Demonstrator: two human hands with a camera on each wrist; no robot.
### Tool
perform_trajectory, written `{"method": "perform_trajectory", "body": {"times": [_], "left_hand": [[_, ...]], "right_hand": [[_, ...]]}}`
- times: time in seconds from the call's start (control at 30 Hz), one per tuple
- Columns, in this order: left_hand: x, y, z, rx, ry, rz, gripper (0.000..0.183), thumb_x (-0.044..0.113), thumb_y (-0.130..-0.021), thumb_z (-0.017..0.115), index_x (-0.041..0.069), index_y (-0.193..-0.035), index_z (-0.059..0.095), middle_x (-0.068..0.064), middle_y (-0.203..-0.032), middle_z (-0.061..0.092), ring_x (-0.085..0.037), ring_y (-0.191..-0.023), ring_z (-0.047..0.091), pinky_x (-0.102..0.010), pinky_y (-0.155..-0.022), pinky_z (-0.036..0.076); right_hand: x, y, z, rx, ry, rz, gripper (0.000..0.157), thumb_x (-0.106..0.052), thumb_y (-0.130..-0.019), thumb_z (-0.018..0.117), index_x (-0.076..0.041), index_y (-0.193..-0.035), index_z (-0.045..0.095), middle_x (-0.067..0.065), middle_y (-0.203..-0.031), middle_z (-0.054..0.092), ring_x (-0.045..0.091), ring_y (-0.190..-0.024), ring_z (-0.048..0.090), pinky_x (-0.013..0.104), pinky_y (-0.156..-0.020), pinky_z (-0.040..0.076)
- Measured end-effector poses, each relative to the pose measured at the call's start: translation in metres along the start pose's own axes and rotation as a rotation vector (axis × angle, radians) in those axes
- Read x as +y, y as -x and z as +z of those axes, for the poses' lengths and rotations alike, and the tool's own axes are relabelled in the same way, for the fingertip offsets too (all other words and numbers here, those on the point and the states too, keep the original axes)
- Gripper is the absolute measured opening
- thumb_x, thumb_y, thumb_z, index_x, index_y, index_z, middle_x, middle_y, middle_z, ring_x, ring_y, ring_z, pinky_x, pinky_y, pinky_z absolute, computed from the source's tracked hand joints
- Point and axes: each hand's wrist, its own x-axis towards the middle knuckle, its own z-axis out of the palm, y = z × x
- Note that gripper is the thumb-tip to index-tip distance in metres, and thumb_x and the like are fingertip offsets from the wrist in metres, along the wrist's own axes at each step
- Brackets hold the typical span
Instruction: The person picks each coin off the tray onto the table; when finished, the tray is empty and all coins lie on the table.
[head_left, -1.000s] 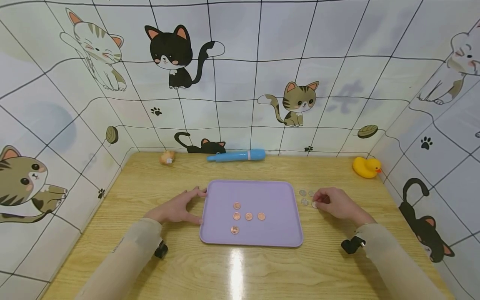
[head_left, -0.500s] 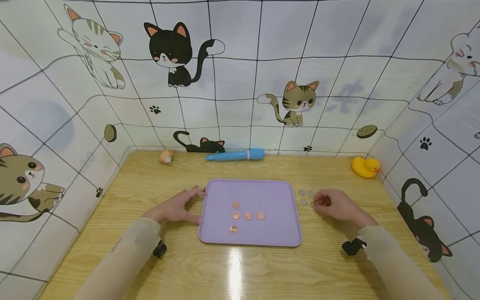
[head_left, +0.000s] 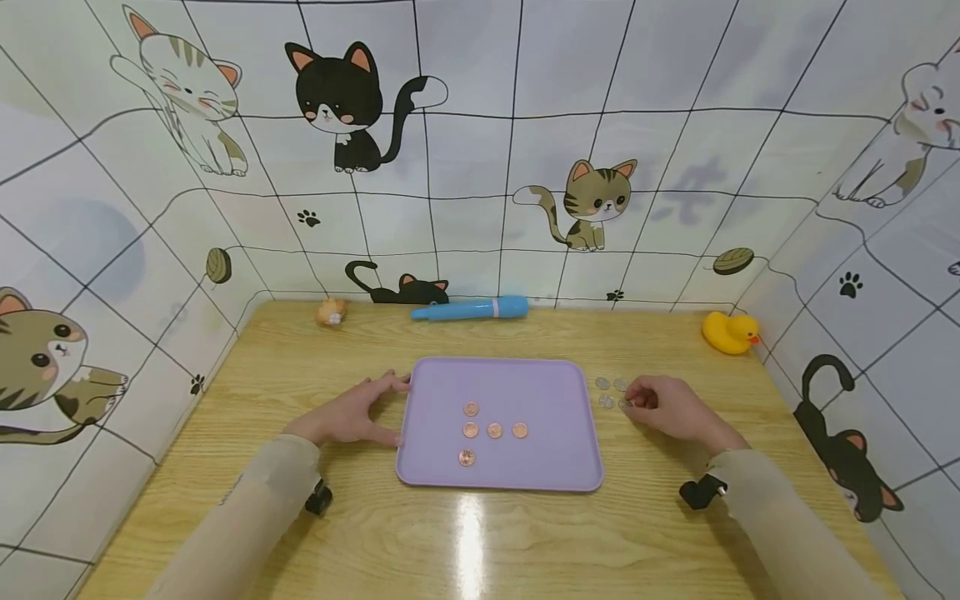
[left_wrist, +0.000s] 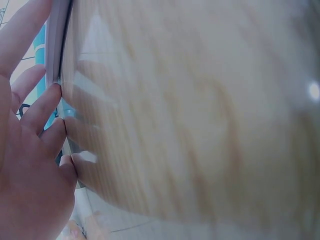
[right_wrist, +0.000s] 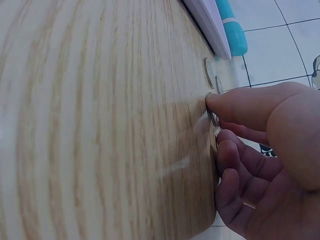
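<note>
A lilac tray [head_left: 547,400] lies mid-table, with several copper coins [head_left: 494,431] on it in short lines. My left hand [head_left: 352,414] rests at the tray's left side, thumb and a finger spread and touching its rim. In the left wrist view, that hand's relaxed fingers lie along the tray's edge [left_wrist: 55,45]. To the right of the tray is a small group of silver coins [head_left: 605,402]. My right hand [head_left: 671,406] holds the nearest right silver coin [right_wrist: 214,119] at table level between thumb and index finger, its other fingers curled. The fingers partly hide this coin.
Along the back wall lie a small orange figure [head_left: 331,312], a blue pen-like stick [head_left: 468,309] and a yellow rubber duck [head_left: 730,332]. Cat-printed sheets wall the table [head_left: 360,533] at the back and sides.
My right thumb and index finger have drawn together over the silver coin, which sits very slightly farther back. The left hand, tray and copper coins stay put; the view shifts a little.
</note>
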Motion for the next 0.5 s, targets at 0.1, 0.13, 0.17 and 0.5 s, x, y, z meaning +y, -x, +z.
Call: {"method": "perform_trajectory", "body": {"times": [0.1, 0.13, 0.17, 0.5], "left_hand": [[0.0009, 0.0002, 0.0, -0.001, 0.002, -0.003, 0.083, 0.048, -0.081, 0.09, 0.023, -0.149, 0.05, -0.013, -0.172, 0.029, -0.04, -0.162, 0.012, -0.066, -0.128, 0.001], [0.0011, 0.0001, -0.0001, -0.001, 0.004, -0.004, 0.083, 0.048, -0.081, 0.09, 0.023, -0.149, 0.05, -0.013, -0.172, 0.029, -0.04, -0.162, 0.012, -0.066, -0.128, 0.001], [0.0014, 0.0001, -0.0002, -0.002, 0.006, -0.004, 0.083, 0.048, -0.081, 0.09, 0.023, -0.149, 0.05, -0.013, -0.172, 0.029, -0.04, -0.162, 0.012, -0.066, -0.128, 0.001], [-0.0002, 0.0, -0.0001, -0.004, 0.002, -0.007, 0.083, 0.049, -0.081, 0.089, 0.024, -0.15, 0.049, -0.012, -0.173, 0.027, -0.038, -0.162, 0.011, -0.064, -0.129, 0.001]], "right_hand": [[-0.0003, 0.0001, 0.0006, 0.008, 0.003, 0.011, 0.015, -0.018, -0.094, 0.079, -0.008, -0.102, 0.07, -0.002, -0.084, 0.063, 0.015, -0.077, 0.054, 0.024, -0.064, 0.046], [-0.0002, -0.0001, 0.0008, 0.009, 0.005, 0.014, 0.016, -0.018, -0.094, 0.079, -0.008, -0.102, 0.07, -0.002, -0.084, 0.062, 0.015, -0.076, 0.054, 0.024, -0.064, 0.045], [0.0001, -0.0001, 0.0007, 0.009, 0.007, 0.015, 0.016, -0.018, -0.094, 0.079, -0.008, -0.102, 0.07, -0.001, -0.084, 0.062, 0.015, -0.076, 0.053, 0.024, -0.064, 0.045], [0.0021, -0.0012, 0.0007, 0.007, 0.012, 0.019, 0.016, -0.018, -0.095, 0.079, -0.008, -0.104, 0.069, -0.002, -0.084, 0.061, 0.016, -0.077, 0.054, 0.024, -0.064, 0.045]]}}
